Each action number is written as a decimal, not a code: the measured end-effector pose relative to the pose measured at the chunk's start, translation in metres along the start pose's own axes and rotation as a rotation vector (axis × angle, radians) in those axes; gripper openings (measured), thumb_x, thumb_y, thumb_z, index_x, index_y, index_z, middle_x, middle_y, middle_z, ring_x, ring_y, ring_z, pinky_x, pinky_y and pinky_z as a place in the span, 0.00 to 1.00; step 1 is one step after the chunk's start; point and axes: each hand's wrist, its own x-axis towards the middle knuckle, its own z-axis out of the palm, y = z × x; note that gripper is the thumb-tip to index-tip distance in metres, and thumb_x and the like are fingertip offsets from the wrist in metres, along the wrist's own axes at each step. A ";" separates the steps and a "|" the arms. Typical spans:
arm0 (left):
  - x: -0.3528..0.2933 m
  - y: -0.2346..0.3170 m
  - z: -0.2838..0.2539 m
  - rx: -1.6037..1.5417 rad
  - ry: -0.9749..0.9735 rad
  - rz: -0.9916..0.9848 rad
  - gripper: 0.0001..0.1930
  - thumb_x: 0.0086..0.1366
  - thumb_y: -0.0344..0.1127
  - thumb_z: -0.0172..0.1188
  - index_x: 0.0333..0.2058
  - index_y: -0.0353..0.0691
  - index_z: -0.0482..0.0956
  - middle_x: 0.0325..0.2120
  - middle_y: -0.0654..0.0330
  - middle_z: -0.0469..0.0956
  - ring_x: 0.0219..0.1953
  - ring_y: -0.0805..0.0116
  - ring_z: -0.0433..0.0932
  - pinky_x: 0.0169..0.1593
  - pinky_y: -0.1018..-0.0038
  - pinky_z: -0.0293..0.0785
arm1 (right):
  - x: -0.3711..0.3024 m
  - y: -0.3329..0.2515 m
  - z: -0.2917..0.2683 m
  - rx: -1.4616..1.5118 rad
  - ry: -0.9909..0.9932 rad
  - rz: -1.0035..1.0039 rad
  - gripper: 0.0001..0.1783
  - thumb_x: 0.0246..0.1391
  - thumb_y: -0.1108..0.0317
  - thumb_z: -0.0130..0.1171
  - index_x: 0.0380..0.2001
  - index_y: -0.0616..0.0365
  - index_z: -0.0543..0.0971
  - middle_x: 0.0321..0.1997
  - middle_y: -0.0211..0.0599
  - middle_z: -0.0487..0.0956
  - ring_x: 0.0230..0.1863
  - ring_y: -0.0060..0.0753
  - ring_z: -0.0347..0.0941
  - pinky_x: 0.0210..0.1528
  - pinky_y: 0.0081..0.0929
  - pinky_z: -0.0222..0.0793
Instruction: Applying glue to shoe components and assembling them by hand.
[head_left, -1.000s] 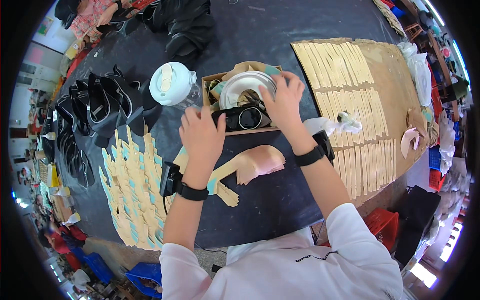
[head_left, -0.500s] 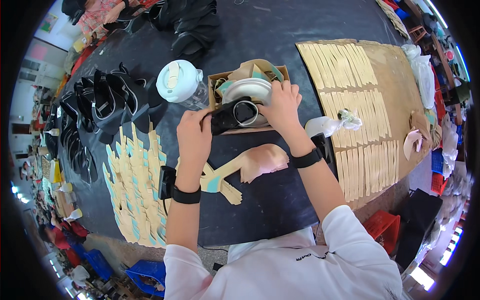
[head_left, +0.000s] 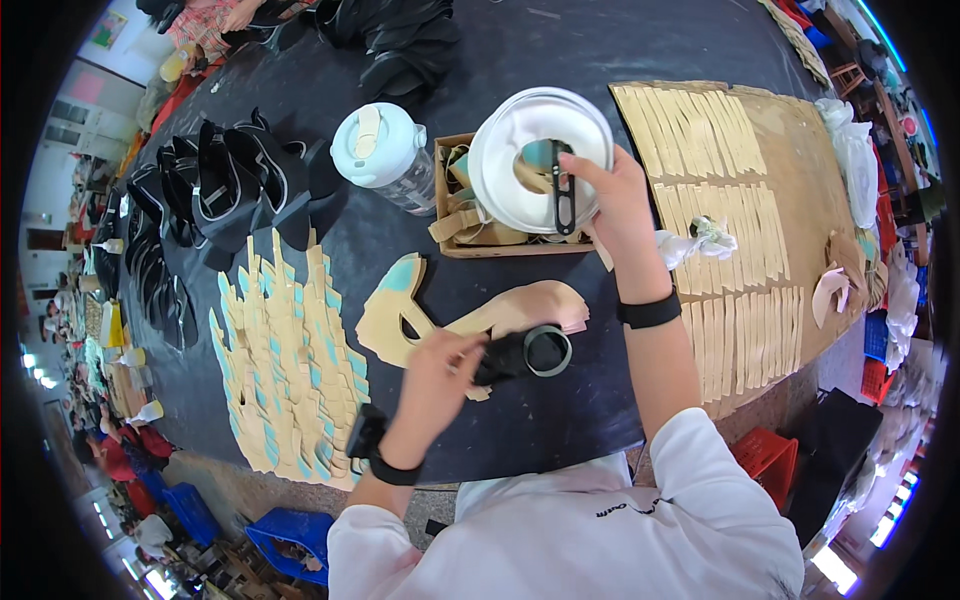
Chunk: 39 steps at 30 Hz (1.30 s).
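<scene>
My left hand [head_left: 432, 380] is closed on one end of a black object with a round, pale-rimmed end [head_left: 548, 352]; its exact kind cannot be made out. It is over tan curved pieces with teal patches [head_left: 380, 315] on the dark table. With my right hand [head_left: 622, 205] I grip a white round ring-shaped roll or reel [head_left: 497, 185] by its right side, tilted above a small cardboard box [head_left: 520, 251]. A slim black slotted tool [head_left: 566, 200] lies across the ring under my right thumb. Through the ring's hole, tan and teal pieces show.
A jug-like tumbler with a pale blue lid [head_left: 375, 145] stands beside the box. Overlapping tan pieces [head_left: 290, 370] and black curved parts [head_left: 220, 185] lie at left. Tan strips in rows cover a cardboard sheet [head_left: 815, 210] at right, near a white bottle [head_left: 680, 248].
My right hand has lifted the white ring up from the box. My left hand has carried the black object from the box toward me, over the tan pieces.
</scene>
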 end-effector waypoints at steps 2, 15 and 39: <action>-0.019 -0.004 0.030 -0.144 -0.092 -0.187 0.08 0.57 0.28 0.58 0.37 0.37 0.80 0.29 0.53 0.73 0.26 0.60 0.77 0.29 0.70 0.75 | -0.017 -0.019 0.004 0.219 -0.025 0.074 0.18 0.43 0.75 0.63 0.40 0.65 0.74 0.34 0.32 0.77 0.32 0.21 0.73 0.35 0.20 0.70; -0.047 -0.029 0.073 0.333 -0.023 0.029 0.06 0.59 0.33 0.55 0.31 0.36 0.74 0.22 0.50 0.74 0.25 0.50 0.77 0.27 0.61 0.73 | -0.152 0.023 -0.106 -0.384 -0.181 0.516 0.29 0.38 0.76 0.67 0.47 0.65 0.70 0.40 0.35 0.76 0.40 0.23 0.73 0.43 0.21 0.68; -0.133 0.052 0.096 -0.864 -1.159 0.048 0.08 0.67 0.30 0.45 0.28 0.38 0.59 0.47 0.52 0.66 0.48 0.64 0.66 0.51 0.74 0.59 | -0.322 0.041 -0.154 -0.786 -1.059 0.477 0.21 0.45 0.69 0.58 0.45 0.58 0.73 0.35 0.47 0.74 0.36 0.45 0.73 0.40 0.34 0.70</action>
